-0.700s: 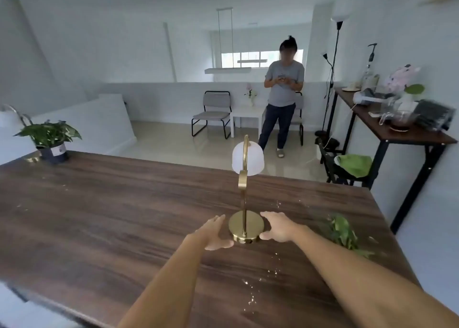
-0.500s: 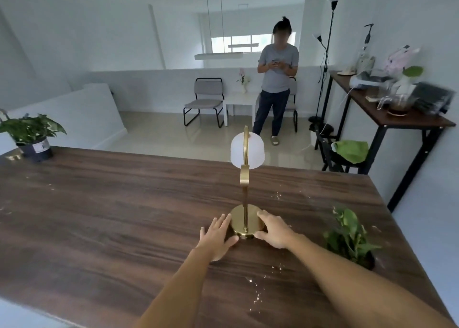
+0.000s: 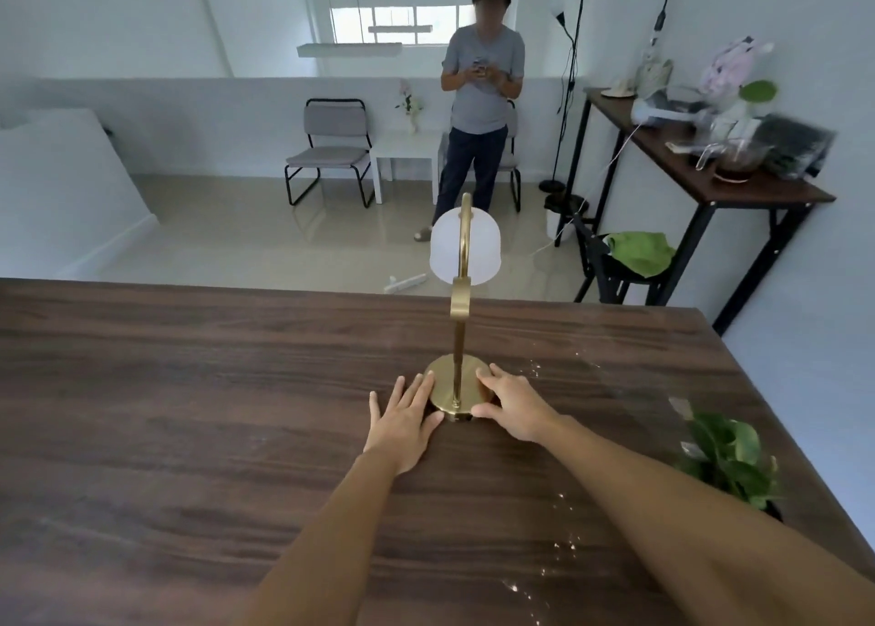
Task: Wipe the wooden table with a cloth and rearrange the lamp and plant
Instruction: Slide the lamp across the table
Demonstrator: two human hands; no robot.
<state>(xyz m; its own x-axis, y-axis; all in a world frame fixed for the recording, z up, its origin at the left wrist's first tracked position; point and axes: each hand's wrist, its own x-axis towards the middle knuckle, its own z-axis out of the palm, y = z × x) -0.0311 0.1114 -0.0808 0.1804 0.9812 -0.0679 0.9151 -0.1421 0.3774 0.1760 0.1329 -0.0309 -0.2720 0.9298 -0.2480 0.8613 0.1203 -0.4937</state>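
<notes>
A brass lamp (image 3: 452, 384) with a round base and a white shade stands upright on the dark wooden table (image 3: 189, 388), toward its far right. My left hand (image 3: 402, 422) lies flat on the table with fingers apart, its fingertips and thumb touching the base's left edge. My right hand (image 3: 513, 403) curls around the base's right rim, thumb in front. A small potted plant (image 3: 729, 459) sits by the table's right edge, partly hidden by my right forearm. A green cloth (image 3: 639, 251) lies on a black chair beyond the table.
White specks (image 3: 563, 545) are scattered on the table near my right arm and behind the lamp. A person (image 3: 480, 90) stands on the floor past the far edge. A cluttered side table (image 3: 710, 189) lines the right wall.
My left hand has flattened onto the table against the lamp base; my right hand stays on the rim. The view shifted right, so the far-left potted plant left the frame.
</notes>
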